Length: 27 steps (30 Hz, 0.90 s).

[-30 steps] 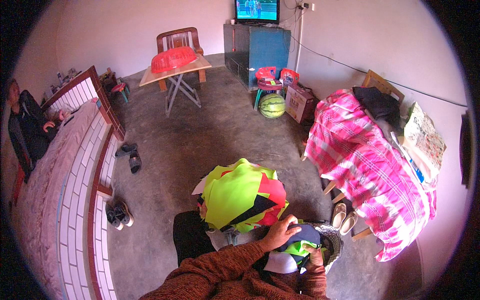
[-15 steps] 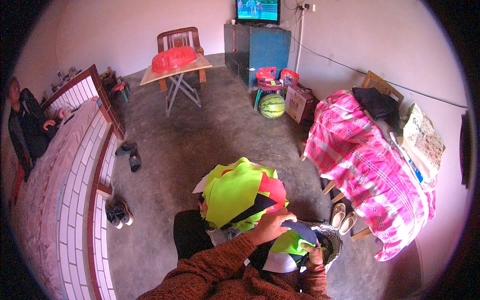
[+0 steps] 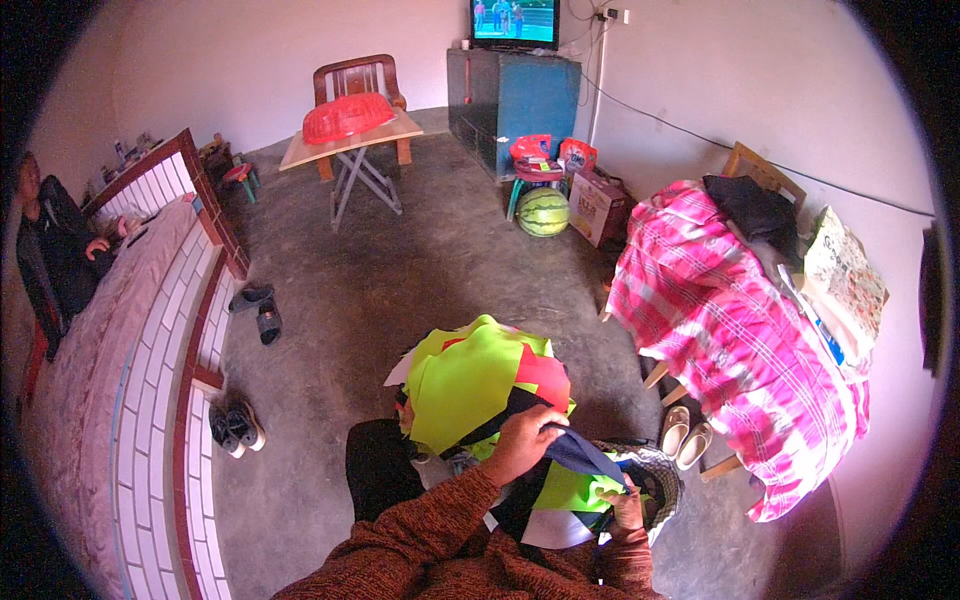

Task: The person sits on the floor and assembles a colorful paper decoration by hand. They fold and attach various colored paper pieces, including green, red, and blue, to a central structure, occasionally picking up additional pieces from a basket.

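Note:
A dark navy piece of cloth point(image 3: 585, 453) is drawn out as a band between my two hands. My left hand point(image 3: 515, 443) is closed on its left end, and the fingers of my right hand point(image 3: 626, 508) grip its lower right end. Beneath it, bright green cloth point(image 3: 562, 490) and a pale scrap point(image 3: 556, 528) lie over my lap, close to my right hand. Just beyond my left hand rises a heap of yellow-green, red and dark cloth pieces point(image 3: 465, 380). A checked basket point(image 3: 668, 492), partly hidden by my right hand and the cloth, stands at the right.
A pink plaid cover point(image 3: 720, 330) drapes over wooden-legged furniture at right, with pale shoes point(image 3: 685, 438) beside it. Dark shoes point(image 3: 238, 428) lie by the tiled bed platform point(image 3: 150, 410), where a person point(image 3: 65, 240) sits. Ahead are a folding table point(image 3: 405, 130) and a watermelon point(image 3: 543, 213).
My left hand has moved slightly left, pulling the navy cloth from a broad fold into a narrower, tauter band. My right hand stays nearly in place.

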Each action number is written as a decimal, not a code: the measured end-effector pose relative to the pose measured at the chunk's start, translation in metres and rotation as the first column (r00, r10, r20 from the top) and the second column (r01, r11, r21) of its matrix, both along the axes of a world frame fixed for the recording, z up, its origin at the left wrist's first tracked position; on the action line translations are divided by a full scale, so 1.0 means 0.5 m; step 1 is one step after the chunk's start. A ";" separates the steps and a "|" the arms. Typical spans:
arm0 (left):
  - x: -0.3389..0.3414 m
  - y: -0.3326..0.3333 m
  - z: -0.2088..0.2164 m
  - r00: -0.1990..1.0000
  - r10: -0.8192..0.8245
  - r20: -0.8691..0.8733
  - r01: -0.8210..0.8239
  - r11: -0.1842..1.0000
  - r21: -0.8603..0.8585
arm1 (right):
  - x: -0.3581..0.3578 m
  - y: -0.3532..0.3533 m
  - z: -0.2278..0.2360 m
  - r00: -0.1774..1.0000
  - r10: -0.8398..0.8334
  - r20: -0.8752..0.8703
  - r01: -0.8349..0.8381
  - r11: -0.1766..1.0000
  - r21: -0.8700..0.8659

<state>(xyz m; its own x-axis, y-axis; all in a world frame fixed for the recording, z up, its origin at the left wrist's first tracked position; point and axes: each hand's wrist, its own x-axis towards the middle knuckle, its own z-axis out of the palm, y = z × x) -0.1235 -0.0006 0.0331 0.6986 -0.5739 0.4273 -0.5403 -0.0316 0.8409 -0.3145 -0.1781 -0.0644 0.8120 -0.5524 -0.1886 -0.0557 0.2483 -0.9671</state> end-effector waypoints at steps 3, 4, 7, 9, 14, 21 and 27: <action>-0.004 0.005 0.029 0.997 0.080 0.001 -0.080 0.996 -0.031 | -0.002 0.003 0.007 0.999 0.034 -0.029 -0.035 0.999 -0.039; -0.007 0.005 0.034 0.995 0.095 0.014 -0.095 0.995 -0.033 | 0.001 0.010 0.022 0.999 0.041 -0.029 -0.042 0.999 -0.026; -0.006 -0.001 0.023 0.990 0.142 -0.023 -0.144 0.983 -0.116 | 0.002 0.008 0.010 0.999 0.049 -0.019 -0.050 0.998 -0.035; 0.005 -0.002 0.011 0.984 0.135 -0.116 -0.155 0.970 -0.186 | -0.002 0.000 -0.014 0.999 0.050 -0.011 -0.051 0.998 -0.039; 0.018 0.004 -0.007 0.962 0.208 -0.174 -0.243 0.946 -0.213 | -0.012 -0.016 -0.058 0.999 0.049 0.003 -0.049 0.998 -0.028; 0.030 0.016 -0.001 0.916 0.322 -0.241 -0.379 0.890 -0.253 | -0.011 -0.005 -0.040 1.000 0.008 0.006 -0.008 1.000 0.027; 0.058 0.043 0.051 0.905 0.325 -0.275 -0.381 0.906 -0.184 | -0.023 -0.019 -0.041 0.999 0.037 -0.023 -0.039 0.992 -0.123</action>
